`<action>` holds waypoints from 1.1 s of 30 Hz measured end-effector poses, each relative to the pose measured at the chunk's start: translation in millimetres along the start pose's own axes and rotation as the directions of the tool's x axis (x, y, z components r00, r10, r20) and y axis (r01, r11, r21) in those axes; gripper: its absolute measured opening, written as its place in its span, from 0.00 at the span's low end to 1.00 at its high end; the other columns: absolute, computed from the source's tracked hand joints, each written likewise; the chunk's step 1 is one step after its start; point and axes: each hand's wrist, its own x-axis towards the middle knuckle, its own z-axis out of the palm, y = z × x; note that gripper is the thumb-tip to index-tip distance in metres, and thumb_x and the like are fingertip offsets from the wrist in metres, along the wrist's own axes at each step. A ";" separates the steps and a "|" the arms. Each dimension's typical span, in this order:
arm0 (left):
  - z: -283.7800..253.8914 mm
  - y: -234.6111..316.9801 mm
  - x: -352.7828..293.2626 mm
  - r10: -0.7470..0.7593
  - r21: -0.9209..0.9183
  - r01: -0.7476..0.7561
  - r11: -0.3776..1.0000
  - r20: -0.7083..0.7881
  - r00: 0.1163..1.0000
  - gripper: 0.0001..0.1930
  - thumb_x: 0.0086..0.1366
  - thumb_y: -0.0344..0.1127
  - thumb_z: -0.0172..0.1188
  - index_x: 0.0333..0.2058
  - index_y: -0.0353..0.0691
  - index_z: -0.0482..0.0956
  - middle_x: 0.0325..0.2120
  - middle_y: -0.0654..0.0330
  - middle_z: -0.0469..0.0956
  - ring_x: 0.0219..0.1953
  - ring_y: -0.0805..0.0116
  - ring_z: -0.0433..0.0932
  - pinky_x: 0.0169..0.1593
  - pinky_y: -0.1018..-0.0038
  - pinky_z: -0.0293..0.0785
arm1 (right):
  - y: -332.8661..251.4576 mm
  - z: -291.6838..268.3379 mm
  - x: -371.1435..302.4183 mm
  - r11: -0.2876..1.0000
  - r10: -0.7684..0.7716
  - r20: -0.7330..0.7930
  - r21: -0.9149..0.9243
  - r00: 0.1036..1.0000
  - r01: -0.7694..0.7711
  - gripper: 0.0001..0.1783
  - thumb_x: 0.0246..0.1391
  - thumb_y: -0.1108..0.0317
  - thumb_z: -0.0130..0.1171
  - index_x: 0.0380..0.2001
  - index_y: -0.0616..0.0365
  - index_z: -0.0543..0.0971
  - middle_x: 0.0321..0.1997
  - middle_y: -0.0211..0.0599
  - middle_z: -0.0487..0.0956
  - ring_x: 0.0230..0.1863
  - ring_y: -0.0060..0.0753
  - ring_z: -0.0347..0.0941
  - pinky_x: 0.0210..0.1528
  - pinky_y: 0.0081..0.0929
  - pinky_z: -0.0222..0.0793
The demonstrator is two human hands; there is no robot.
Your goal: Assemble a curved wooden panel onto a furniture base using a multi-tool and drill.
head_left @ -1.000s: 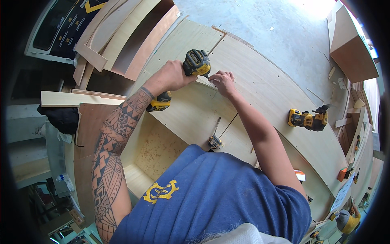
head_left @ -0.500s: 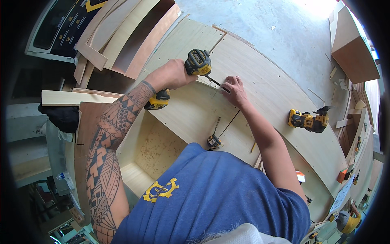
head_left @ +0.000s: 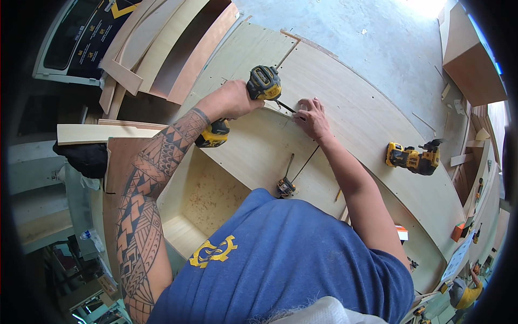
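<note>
My left hand is wrapped around the grip of a yellow and black cordless drill, its battery sticking out below my wrist. A long dark bit runs from the drill to the fingertips of my right hand. Those fingers are bent and drawn together around the bit's tip, and whatever they pinch there is too small or hidden to name. Both hands are over a pale plywood panel, at the edge of a recessed lower plywood surface.
A yellow and black cordless power tool lies on the panel at right. Close to my body, a tape measure and a pencil rest on the plywood. An open compartment with wood shavings is at left. Curved wooden pieces stand beyond it.
Hardly anything differs. The whole view has shifted slightly, and both hands keep the same hold at the drill and the bit's tip.
</note>
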 end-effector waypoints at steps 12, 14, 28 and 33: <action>-9.4 13.2 2.2 -0.042 -0.072 0.049 0.996 0.097 0.994 0.25 0.69 0.53 0.63 0.39 0.31 0.86 0.21 0.52 0.84 0.24 0.62 0.87 0.32 0.67 0.85 | 2.1 -3.1 3.3 0.997 0.016 0.029 0.074 0.999 -0.018 0.08 0.51 0.58 0.73 0.35 0.44 0.90 0.60 0.30 0.74 0.70 0.45 0.63 0.80 0.53 0.48; -8.8 13.9 4.4 -0.050 -0.026 0.053 0.998 0.101 0.994 0.25 0.69 0.53 0.63 0.39 0.30 0.86 0.21 0.52 0.84 0.24 0.62 0.87 0.32 0.67 0.85 | 0.7 -4.2 4.6 0.995 0.033 0.042 0.088 0.999 -0.037 0.08 0.50 0.58 0.73 0.34 0.43 0.89 0.60 0.29 0.74 0.70 0.46 0.62 0.80 0.53 0.47; -4.1 22.4 8.3 -0.040 -0.038 0.044 0.998 0.100 0.994 0.24 0.68 0.52 0.63 0.37 0.30 0.87 0.20 0.53 0.84 0.24 0.63 0.87 0.32 0.67 0.84 | 7.0 -0.4 4.8 0.994 0.037 0.053 0.097 0.998 -0.042 0.09 0.49 0.58 0.74 0.34 0.43 0.89 0.61 0.29 0.73 0.72 0.50 0.60 0.80 0.53 0.48; -2.1 21.4 9.1 -0.047 -0.025 0.050 0.998 0.104 0.994 0.24 0.68 0.52 0.63 0.37 0.31 0.87 0.20 0.52 0.84 0.24 0.62 0.87 0.32 0.66 0.84 | 5.2 -1.9 5.6 0.993 0.027 0.044 0.111 0.999 -0.032 0.09 0.48 0.58 0.74 0.34 0.44 0.89 0.60 0.29 0.74 0.72 0.49 0.60 0.80 0.53 0.48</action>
